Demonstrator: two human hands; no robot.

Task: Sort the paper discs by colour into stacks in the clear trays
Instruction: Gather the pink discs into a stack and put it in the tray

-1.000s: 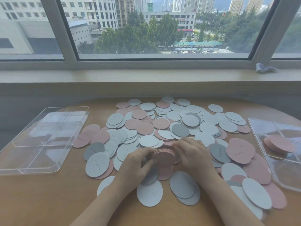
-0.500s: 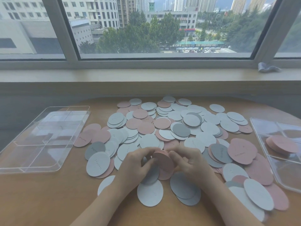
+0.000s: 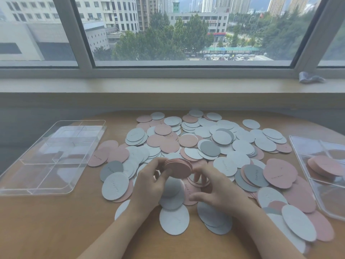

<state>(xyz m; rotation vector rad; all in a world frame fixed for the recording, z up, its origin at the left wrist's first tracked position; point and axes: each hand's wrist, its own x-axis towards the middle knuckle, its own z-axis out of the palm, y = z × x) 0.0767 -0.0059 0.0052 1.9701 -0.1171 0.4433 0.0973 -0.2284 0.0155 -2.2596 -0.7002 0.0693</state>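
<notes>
A heap of loose paper discs (image 3: 205, 143) in pink, white and grey covers the middle of the wooden table. My left hand (image 3: 149, 186) grips a stack of pink discs (image 3: 178, 168) by its left edge, tilted and lifted just above the heap. My right hand (image 3: 216, 191) is off the stack, with relaxed, spread fingers over the pink discs lying below it. A clear divided tray (image 3: 56, 191) stands at the left with nothing in it. Another clear tray (image 3: 298, 146) at the right edge holds a small pile of pink discs (image 3: 324, 165).
A window sill (image 3: 168, 85) runs along the back with a small crumpled wrapper (image 3: 309, 79) at its right. Bare wooden tabletop (image 3: 56, 221) shows at the front left. Discs spread almost to the right tray.
Both hands were squaring the pink stack; now my left hand alone holds it, raised slightly. My right hand has let go and dropped toward the discs on the table.
</notes>
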